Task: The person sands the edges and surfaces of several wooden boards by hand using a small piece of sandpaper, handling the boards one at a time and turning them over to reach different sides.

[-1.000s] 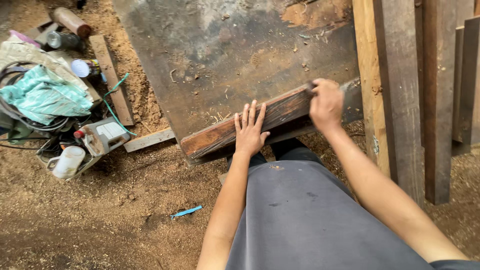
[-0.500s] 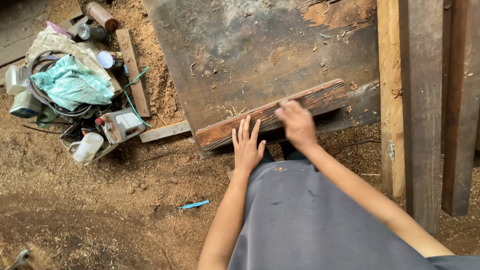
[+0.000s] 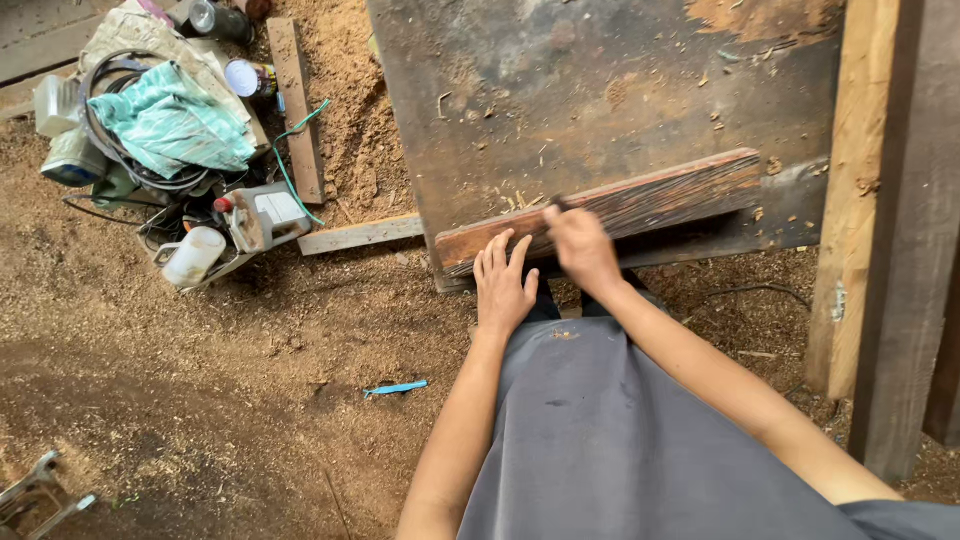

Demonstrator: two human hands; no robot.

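Sawdust (image 3: 200,350) covers the ground; a small blue stick (image 3: 396,388) lies on it. A green cloth (image 3: 170,125) sits on black cables (image 3: 110,150); a white jug (image 3: 193,257) stands near.

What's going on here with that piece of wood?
A person leans over a dark workbench with a reddish wooden plank lying along its near edge. The left hand presses flat on the plank's near end, fingers spread. The right hand grips a small tool on the plank; it is blurred, so its kind is unclear. Sawdust covers the ground.
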